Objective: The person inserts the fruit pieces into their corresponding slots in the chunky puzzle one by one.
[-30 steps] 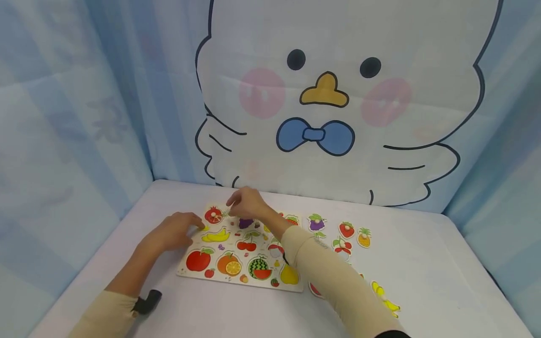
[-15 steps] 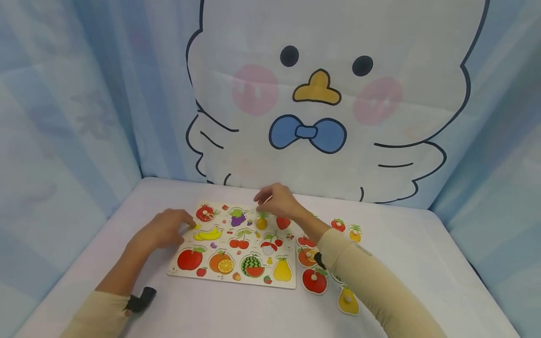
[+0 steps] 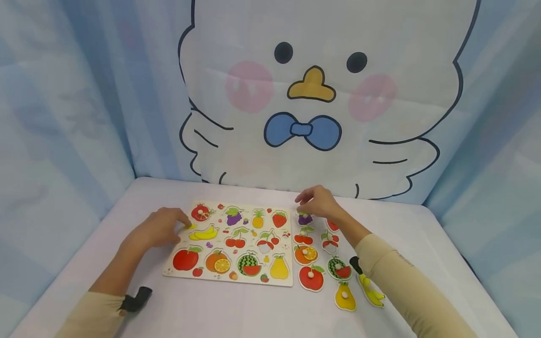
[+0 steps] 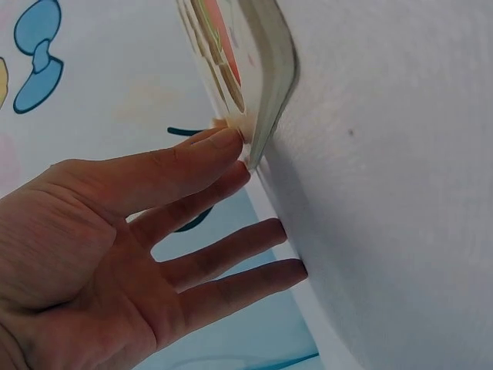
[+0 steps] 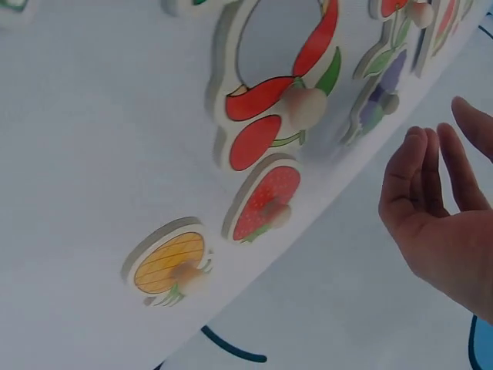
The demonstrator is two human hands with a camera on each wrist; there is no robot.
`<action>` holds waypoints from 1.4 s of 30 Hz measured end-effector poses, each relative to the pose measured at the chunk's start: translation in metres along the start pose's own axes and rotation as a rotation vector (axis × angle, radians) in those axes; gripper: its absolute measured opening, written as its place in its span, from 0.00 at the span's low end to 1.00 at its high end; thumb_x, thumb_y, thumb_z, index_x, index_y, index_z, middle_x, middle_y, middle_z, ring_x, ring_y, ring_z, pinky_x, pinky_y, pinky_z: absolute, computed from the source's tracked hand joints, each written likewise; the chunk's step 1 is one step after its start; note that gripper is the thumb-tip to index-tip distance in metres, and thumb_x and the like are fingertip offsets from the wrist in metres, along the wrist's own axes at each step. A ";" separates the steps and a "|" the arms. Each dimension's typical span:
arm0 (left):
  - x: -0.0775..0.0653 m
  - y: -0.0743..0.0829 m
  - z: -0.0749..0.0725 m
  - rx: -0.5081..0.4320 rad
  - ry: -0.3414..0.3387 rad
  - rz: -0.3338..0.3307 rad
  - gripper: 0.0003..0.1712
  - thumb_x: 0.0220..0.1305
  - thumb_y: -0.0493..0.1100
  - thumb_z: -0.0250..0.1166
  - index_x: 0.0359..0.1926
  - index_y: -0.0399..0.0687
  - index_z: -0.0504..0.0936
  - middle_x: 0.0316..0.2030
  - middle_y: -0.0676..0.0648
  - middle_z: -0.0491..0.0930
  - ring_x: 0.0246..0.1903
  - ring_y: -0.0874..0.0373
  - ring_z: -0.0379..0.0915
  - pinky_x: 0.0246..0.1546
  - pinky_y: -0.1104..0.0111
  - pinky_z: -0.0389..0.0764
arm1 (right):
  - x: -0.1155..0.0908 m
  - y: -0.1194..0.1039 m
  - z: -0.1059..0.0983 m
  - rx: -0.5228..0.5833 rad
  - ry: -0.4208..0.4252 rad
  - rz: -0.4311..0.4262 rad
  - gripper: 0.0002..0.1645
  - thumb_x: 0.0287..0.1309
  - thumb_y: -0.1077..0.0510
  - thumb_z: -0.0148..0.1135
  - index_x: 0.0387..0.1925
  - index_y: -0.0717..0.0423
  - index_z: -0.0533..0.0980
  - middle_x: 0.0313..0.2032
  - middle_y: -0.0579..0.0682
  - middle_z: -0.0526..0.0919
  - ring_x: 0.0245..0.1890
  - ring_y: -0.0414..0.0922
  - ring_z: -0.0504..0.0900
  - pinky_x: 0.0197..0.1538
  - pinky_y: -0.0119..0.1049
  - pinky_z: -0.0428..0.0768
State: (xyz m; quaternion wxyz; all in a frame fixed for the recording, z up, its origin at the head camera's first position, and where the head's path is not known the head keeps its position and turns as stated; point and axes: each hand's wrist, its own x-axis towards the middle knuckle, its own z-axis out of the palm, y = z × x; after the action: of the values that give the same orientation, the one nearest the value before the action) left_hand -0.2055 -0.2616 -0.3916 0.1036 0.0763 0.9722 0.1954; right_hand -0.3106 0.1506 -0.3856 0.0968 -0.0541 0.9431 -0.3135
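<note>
Fruit board [image 3: 251, 245]: I see it lying flat on the left half of the desk [image 3: 177, 305], printed with rows of fruit.
Left hand [image 3: 162, 225]: it sits at the board's left edge, fingers mostly extended, fingertips touching the edge by the half-hidden yellow fruit.
Grape piece [image 3: 304, 218]: it lies on the desk just right of the board's far corner, partly covered from my head view.
Right hand [image 3: 320, 203]: it hovers over the grape piece, fingers loosely bent, thumb apart, holding nothing; my right wrist view shows a gap between them.
Near column: toward me from the grapes run the cherry piece [image 3: 303, 236], orange piece [image 3: 310, 254] and apple piece [image 3: 312, 280].
Outer column: the lychee piece [image 3: 330, 242], watermelon piece [image 3: 343, 271] and pear piece [image 3: 345, 300] lie farther right, with the banana piece [image 3: 372, 293] by the right sleeve [image 3: 410, 286].
Right wrist view: I get the strawberry piece [image 5: 268, 202] and pineapple piece [image 5: 171, 260] side by side, knobs showing.
Backdrop: a cloth [image 3: 270, 164] with a printed chick in a blue bow tie hangs behind the desk.
</note>
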 end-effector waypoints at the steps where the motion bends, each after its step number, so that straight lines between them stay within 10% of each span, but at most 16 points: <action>1: 0.000 -0.001 -0.001 -0.001 0.000 -0.002 0.24 0.55 0.32 0.78 0.55 0.39 0.86 0.59 0.33 0.80 0.60 0.33 0.71 0.62 0.39 0.77 | 0.001 0.003 0.000 -0.001 -0.003 0.008 0.18 0.61 0.54 0.74 0.52 0.52 0.85 0.45 0.53 0.85 0.44 0.50 0.82 0.51 0.41 0.87; 42: -0.002 0.000 -0.002 0.006 0.006 -0.005 0.25 0.55 0.31 0.77 0.56 0.39 0.86 0.60 0.32 0.79 0.62 0.32 0.70 0.64 0.38 0.75 | -0.003 0.024 0.000 0.014 -0.046 0.107 0.07 0.61 0.57 0.75 0.39 0.55 0.88 0.42 0.55 0.89 0.39 0.49 0.84 0.47 0.37 0.86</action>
State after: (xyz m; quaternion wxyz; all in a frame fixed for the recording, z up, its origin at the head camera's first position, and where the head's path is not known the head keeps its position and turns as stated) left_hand -0.2040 -0.2624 -0.3889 0.1012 0.0734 0.9733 0.1927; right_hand -0.3090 0.1703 -0.4000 0.1352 -0.0103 0.9399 -0.3133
